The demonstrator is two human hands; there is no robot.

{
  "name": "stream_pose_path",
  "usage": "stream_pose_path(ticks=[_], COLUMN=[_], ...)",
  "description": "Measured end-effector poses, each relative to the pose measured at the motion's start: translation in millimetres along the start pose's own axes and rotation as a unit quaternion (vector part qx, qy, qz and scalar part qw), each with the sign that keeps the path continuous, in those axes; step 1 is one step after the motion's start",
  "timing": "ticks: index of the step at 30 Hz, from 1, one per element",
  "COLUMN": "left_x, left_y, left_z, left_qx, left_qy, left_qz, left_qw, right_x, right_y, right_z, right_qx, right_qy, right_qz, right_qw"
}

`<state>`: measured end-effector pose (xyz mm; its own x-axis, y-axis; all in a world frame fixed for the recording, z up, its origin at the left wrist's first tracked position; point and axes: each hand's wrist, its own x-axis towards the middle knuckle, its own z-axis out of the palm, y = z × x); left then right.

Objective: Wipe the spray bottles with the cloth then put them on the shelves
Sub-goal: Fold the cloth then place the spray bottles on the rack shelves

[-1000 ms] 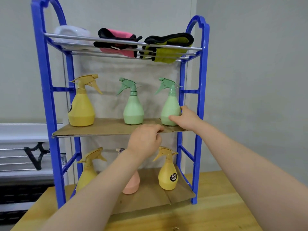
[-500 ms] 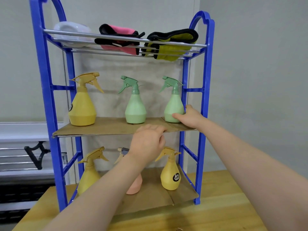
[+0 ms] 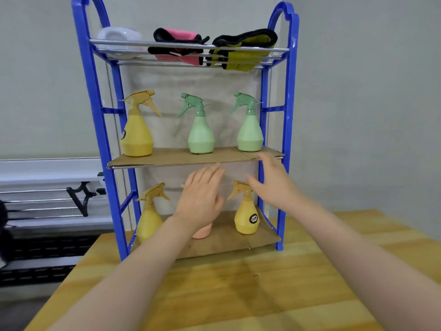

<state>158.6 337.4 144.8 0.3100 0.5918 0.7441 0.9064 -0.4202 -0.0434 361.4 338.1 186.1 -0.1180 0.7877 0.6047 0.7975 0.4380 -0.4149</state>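
Reaching toward the blue rack (image 3: 87, 96), both my hands bare and spread wide, holding nothing.

My left hand (image 3: 200, 199) hovers with straight fingers in front of the pink bottle (image 3: 202, 231) on the bottom shelf; my right hand (image 3: 274, 185) is at its 3 o'clock, fingers loose, just below the middle shelf (image 3: 167, 158). Six spray bottles stand shelved: a yellow bottle (image 3: 137, 137) and two green bottles (image 3: 201, 137) in the middle, two more yellow ones around the pink below. I judge them light, rigid, smooth plastic, likely slippery; the narrow neck under the trigger looks the safest hold. The yellow bottle with the black badge (image 3: 246, 218) carries writing too small to read. Folded cloths (image 3: 176, 44) lie at 12 o'clock on top.
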Motion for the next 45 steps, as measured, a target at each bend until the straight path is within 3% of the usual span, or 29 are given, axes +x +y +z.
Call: stream_pose_path(ticks=[14,26,32,36,45], left_x=[-141,-254,-255,-256,-254], left_y=[-47,-132,-134,-136,-137], left_z=[6,29,34,37,42], left_qx=[-0.011,-0.002,-0.009,-0.01,0.013], left_qy=[-0.11,-0.197,-0.181,-0.183,-0.173], left_qz=[-0.114,-0.317,-0.293,-0.294,-0.28], left_qw=[0.987,0.928,0.939,0.938,0.944], right_x=[-88,-92,-62,-40,-11], right_y=[-51,-75,-92,-102,-119], right_z=[107,205,250,271,302], right_qx=[0.054,0.126,0.133,0.194,0.301], right_qy=[-0.142,-0.235,-0.253,-0.213,-0.174], right_qz=[0.013,0.046,0.079,0.13,0.135], right_qw=[0.988,0.963,0.955,0.949,0.928])
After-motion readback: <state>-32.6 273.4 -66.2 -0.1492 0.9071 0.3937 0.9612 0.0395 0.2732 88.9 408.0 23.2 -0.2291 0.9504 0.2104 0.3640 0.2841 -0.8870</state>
